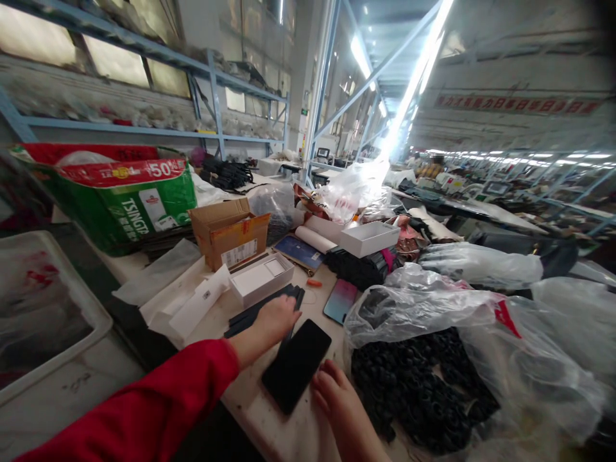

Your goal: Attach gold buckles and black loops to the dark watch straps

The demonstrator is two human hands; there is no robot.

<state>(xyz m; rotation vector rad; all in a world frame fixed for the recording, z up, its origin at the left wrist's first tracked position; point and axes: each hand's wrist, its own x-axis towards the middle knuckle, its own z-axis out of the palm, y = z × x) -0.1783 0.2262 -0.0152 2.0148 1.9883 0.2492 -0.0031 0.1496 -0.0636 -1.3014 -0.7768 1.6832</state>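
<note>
A black smartphone (297,366) with a dark screen lies on the table between my hands. My left hand (275,319), in a red sleeve, is closed just beyond its far left edge, above some dark flat strips (243,319). Whatever its fingers grip is hidden beneath them. Beside the phone's near right edge, my right hand (339,399) is open with its fingers loosely bent. I cannot tell whether its fingertips touch the phone. Behind my left hand stands an open white box (262,282) with a white insert. A second phone with a pink and blue surface (341,300) lies farther right.
At right, a clear plastic bag (423,314) holds many small black pieces (418,385). Farther back are a cardboard box (230,237), a white box part (369,239) and a blue booklet (301,251). A green and red bag (129,199) stands left, above a white bin (103,321).
</note>
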